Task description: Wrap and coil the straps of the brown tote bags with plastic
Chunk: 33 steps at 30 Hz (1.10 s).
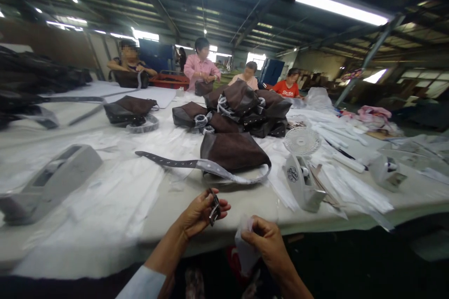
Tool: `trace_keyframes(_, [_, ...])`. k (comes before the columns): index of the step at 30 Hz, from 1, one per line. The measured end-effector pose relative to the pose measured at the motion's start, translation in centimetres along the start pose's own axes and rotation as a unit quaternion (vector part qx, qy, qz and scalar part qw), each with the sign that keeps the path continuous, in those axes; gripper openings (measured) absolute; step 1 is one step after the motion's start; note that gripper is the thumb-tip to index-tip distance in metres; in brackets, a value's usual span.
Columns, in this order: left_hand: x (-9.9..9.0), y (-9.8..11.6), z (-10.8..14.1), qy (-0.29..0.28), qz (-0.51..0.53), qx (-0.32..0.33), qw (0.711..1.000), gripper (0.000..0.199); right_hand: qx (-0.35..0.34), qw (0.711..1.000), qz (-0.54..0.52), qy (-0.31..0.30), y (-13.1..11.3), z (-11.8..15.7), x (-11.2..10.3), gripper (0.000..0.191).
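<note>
My left hand [198,215] is closed around a dark metal buckle [213,208], held just over the table's near edge. To its right, my right hand [266,238] pinches a thin translucent plastic sheet [246,245] that hangs down past the edge. Beyond both hands a dark brown handbag [235,152] lies on the table. Its strap [210,168] stretches out to the left, partly wrapped in clear film, with a bare, holed dark end. Neither hand touches this bag.
Behind the bag rises a pile of similar bags [242,103]; another bag [129,111] lies left. Tape dispensers stand at left [52,182] and right [303,182], near a small white fan [302,141]. White sheets [115,196] cover the left side. Several co-workers sit or stand across the table.
</note>
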<state>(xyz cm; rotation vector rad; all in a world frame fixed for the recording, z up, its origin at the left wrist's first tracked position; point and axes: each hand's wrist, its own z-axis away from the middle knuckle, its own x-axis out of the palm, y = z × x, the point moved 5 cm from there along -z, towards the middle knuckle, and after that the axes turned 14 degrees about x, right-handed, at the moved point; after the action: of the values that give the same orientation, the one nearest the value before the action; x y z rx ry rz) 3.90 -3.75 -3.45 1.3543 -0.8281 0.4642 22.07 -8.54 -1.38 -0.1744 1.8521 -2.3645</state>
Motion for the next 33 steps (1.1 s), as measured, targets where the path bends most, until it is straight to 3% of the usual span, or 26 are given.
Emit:
trace_keyframes(5, [0.9,-0.8,-0.6,0.013,0.001,0.034,0.999,0.046,0.014,0.997,-0.039,-0.066,0.5,1.5,1.7,0.024])
trace_keyframes(14, [1.5,-2.3,0.1,-0.019,-0.062,0.032,0.997,0.078,0.024,0.997,0.062,-0.025,1.0,2.4,2.8,0.017])
trace_keyframes(23, [1.9,-2.9,-0.1,0.014,-0.147,0.075,0.986,0.079,0.02,0.994,0.111,-0.013,1.2,3.4,2.8,0.022])
trace_keyframes(33, [3.2,-3.2,-0.2,0.041,-0.126,0.134,0.982,0.075,0.026,0.994,0.101,-0.012,1.1,3.5,1.6,0.02])
